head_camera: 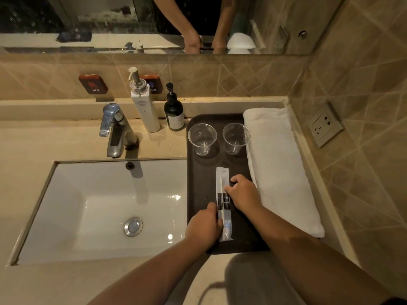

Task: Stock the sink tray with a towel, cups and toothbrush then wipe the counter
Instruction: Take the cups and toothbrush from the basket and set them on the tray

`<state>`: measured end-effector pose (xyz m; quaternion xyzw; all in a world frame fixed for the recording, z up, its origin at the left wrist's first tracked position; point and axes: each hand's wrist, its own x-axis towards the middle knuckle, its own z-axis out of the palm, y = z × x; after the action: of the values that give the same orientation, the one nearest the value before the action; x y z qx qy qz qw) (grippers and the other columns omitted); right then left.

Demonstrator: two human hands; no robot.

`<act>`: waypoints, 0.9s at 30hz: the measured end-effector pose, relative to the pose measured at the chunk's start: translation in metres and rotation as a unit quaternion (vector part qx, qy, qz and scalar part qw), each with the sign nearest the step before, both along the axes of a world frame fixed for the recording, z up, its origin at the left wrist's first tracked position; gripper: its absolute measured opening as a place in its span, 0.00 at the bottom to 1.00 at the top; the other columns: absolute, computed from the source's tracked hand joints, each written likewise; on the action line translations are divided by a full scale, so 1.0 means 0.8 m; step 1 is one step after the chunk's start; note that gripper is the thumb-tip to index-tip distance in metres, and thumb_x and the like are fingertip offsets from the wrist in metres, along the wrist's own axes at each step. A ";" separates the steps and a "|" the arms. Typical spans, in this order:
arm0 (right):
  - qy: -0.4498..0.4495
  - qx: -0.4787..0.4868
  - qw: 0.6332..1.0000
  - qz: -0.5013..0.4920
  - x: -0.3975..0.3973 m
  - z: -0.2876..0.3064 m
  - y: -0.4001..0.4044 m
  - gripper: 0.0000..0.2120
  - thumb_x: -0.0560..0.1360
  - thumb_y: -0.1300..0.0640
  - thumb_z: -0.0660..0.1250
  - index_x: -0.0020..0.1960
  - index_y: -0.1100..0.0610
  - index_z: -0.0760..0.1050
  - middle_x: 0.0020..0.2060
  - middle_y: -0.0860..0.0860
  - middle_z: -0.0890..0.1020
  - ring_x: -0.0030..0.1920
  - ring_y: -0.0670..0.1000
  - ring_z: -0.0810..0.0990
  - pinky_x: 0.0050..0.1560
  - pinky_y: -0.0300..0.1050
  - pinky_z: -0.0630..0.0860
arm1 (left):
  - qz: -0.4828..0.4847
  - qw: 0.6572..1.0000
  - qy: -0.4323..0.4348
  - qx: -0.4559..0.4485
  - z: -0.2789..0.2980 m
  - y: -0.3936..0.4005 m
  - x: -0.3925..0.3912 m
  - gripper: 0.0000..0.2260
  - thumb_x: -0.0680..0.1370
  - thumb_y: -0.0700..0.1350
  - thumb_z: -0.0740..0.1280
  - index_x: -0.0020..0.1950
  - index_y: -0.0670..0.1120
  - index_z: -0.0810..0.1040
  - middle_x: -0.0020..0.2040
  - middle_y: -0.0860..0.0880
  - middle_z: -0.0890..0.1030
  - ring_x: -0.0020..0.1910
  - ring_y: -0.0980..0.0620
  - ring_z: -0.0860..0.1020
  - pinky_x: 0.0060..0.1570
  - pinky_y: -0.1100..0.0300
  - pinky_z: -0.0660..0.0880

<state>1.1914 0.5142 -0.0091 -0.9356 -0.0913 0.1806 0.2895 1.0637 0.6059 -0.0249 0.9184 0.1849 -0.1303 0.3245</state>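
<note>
- Both bare arms reach forward from the bottom of the view, over the dark tray [198, 172] to the right of the sink [99, 205].
- The left hand [203, 225] is curled, knuckles up. Its fingers touch the left edge of the toothbrush packet [224, 205], near the packet's close end.
- The right hand [243, 193] is bent too. Its fingertips press on the right edge of the packet, near the middle. I cannot tell if either hand is pinching the packet or just pushing on it.
- The packet is long, thin, clear plastic. It lies flat on the tray, pointing away from the person. A white stick shape shows inside. It has a black label, but the writing is too small to read.
- Two clear plastic cups stand upright at the far end of the tray, side by side: the left cup [202, 138] and the right cup [236, 137].
- A white, fluffy towel [279, 168] is folded long and lies along the right side of the tray.
- The tray is flat, smooth and dark, with round corners.
- The counter [44, 139] is smooth, pale stone. The sink is white and shiny, with a silver drain.
- A shiny metal tap [114, 128] stands behind the sink.
- A tall white pump bottle [144, 108] and a short dark pump bottle [174, 113] stand near the tray's far left corner.
- Two dark signs on the tiled wall say "HOT" [93, 84] and, partly hidden, "OLD" [153, 83].
</note>
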 end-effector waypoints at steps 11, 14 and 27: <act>-0.058 -0.043 0.989 0.127 -0.012 0.048 -0.009 0.13 0.78 0.50 0.62 0.61 0.53 0.74 0.57 0.52 0.76 0.48 0.50 0.77 0.46 0.43 0.70 | -0.043 0.993 -0.069 0.088 0.053 0.045 0.012 0.06 0.79 0.52 0.62 0.52 0.50 0.70 0.42 0.50 0.80 0.38 0.50 0.78 0.39 0.53 0.78; -0.046 -0.102 0.975 0.194 -0.013 0.077 -0.005 0.18 0.78 0.49 0.62 0.66 0.53 0.72 0.62 0.53 0.75 0.56 0.54 0.78 0.53 0.47 0.73 | -0.068 0.979 -0.089 0.167 0.086 0.070 0.024 0.08 0.78 0.52 0.64 0.52 0.49 0.72 0.44 0.49 0.79 0.40 0.49 0.78 0.41 0.52 0.79; -0.200 -0.193 0.939 0.203 -0.077 0.129 -0.011 0.29 0.75 0.37 0.61 0.72 0.49 0.65 0.68 0.53 0.71 0.65 0.57 0.72 0.61 0.54 0.71 | -0.122 0.939 -0.094 0.307 0.126 0.108 -0.008 0.19 0.77 0.60 0.64 0.63 0.51 0.71 0.64 0.47 0.75 0.62 0.44 0.73 0.61 0.45 0.70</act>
<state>1.1297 0.5057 0.0944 -0.9517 -0.2990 0.0592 0.0363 1.0571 0.6926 0.0763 0.9970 0.0708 -0.0192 0.0240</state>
